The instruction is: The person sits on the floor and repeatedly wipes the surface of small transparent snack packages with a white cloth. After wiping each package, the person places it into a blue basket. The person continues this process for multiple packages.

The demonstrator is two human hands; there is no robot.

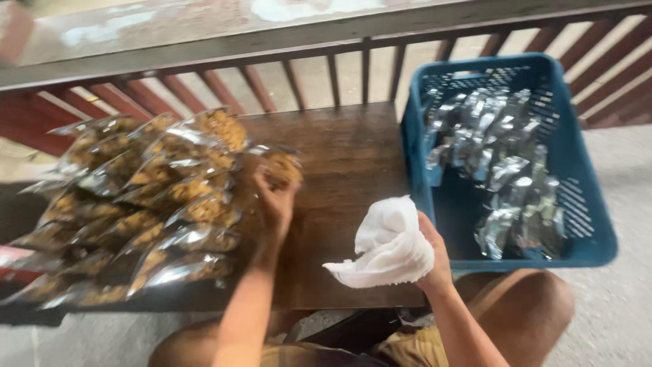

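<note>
Two hands: left hand (275, 197) fingers around one snack packet (280, 165), right hand (435, 255) fingers clutching one white cloth (387, 246).

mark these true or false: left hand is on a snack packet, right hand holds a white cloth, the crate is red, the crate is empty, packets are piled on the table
1. The left hand has its grip on a snack packet. True.
2. The right hand holds a white cloth. True.
3. The crate is red. False: it is blue.
4. The crate is empty. False: it holds silvery foil packets.
5. Packets are piled on the wooden table. True: a pile of clear packets with brown contents lies on its left part.
</note>
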